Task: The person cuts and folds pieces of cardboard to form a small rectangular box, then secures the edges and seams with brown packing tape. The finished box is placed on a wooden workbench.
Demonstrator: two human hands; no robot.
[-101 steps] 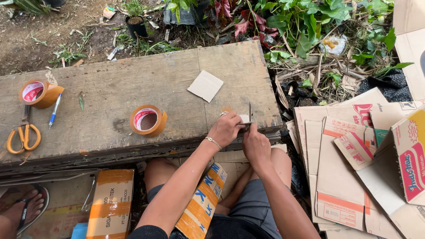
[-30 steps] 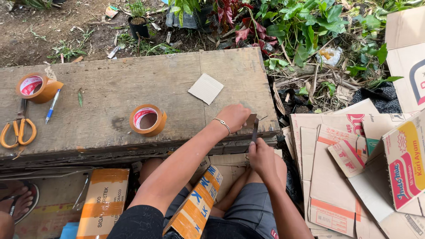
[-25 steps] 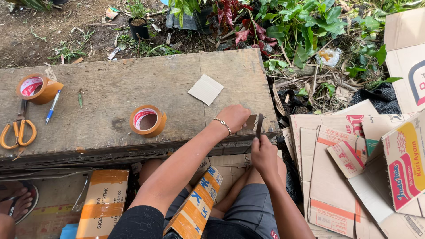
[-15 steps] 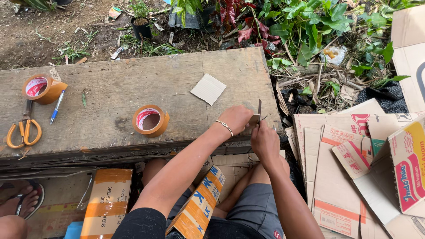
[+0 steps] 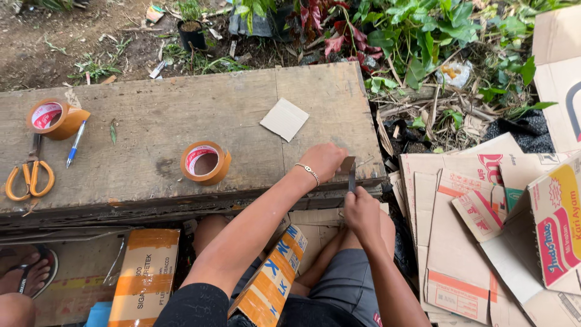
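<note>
My left hand (image 5: 324, 162) presses a small brown cardboard piece (image 5: 347, 164) flat on the near right edge of the wooden board (image 5: 151, 121). Just below it, my right hand (image 5: 361, 209) grips a thin cutter knife (image 5: 351, 179), whose blade stands upright against the cardboard piece at the board's edge. A cut cardboard square (image 5: 284, 119) lies on the board beyond my left hand. A roll of brown tape (image 5: 204, 162) sits to the left of my left forearm.
A second tape roll (image 5: 51, 118), a blue pen (image 5: 75, 143) and orange-handled scissors (image 5: 27, 177) lie at the board's left end. Flattened cartons (image 5: 472, 242) are piled to the right. A taped box (image 5: 145, 275) and another person's sandalled foot (image 5: 24, 280) are lower left.
My right hand pushed the knife up along the cardboard piece, then drew it back down toward me. My left hand stayed pressed on the piece.
</note>
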